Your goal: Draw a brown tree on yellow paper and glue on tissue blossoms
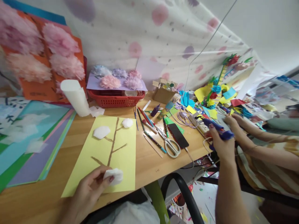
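Observation:
My left hand (pixel 91 183) pinches a wad of white tissue (pixel 116 176) over the lower part of a yellow sheet of paper (pixel 127 155). On that sheet a brown branch (pixel 113 140) is drawn, with one white tissue piece (pixel 102 132) at its left and another white piece (pixel 127 123) near its top right. Off to the right, my right hand (pixel 220 144) grips a dark blue glue gun (pixel 216 127) above a white power strip (pixel 197 124). The glue gun's tip points left, away from the paper.
Scissors (pixel 172 147), a phone (pixel 178 136) on a cable, and several pens lie right of the sheet. Behind stand a red basket (pixel 116 100), a paper roll (pixel 75 98) and a cardboard box (pixel 163 94). Coloured papers (pixel 46 155) lie left. A co-worker's arms (pixel 252 133) reach in at right.

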`<state>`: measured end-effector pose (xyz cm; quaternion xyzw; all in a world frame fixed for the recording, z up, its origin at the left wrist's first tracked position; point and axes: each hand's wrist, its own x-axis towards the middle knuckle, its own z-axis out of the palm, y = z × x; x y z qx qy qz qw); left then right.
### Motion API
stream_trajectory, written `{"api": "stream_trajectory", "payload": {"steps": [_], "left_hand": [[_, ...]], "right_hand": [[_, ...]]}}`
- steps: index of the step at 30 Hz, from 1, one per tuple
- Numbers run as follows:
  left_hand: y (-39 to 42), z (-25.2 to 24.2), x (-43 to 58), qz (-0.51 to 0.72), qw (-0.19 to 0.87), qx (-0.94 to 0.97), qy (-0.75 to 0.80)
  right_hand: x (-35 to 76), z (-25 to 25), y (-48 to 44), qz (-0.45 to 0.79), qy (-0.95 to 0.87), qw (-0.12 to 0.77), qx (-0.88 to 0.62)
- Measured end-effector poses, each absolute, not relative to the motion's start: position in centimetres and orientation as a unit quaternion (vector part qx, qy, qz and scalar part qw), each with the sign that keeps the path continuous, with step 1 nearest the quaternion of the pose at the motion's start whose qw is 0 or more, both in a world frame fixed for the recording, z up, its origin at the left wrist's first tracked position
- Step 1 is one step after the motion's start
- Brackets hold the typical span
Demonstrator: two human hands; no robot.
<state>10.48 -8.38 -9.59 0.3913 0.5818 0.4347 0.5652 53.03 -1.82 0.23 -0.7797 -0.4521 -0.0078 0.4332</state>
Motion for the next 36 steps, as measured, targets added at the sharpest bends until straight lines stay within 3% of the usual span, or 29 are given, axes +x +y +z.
{"api": "stream_trajectory", "payload": {"steps": [5,10,16,31,36], "left_hand": [[-8.2,-10.1,9.9,0.42,0.601,0.425,0.531],[-8.4,-10.4,10.1,0.431,0.591,0.433,0.527],[-8.4,-10.2,9.8,0.42,0.588,0.488,0.491],[-8.6,-10.0,9.9,0.421,0.56,0.531,0.476],[-8.7,-10.6,10.0,0.417,0.566,0.53,0.475]], "right_hand": [[43.0,3.8,-2.4,0.196,-0.581,0.355,-0.706],[35.4,-0.4,-0.2,0.35,-0.701,0.165,-0.599],[33.7,-3.4,1.9,0.359,-0.719,0.166,-0.572],[33.1,-2.4,2.5,0.272,-0.765,0.095,-0.576],[33.1,-2.3,2.7,0.299,-0.748,0.064,-0.59]]}}
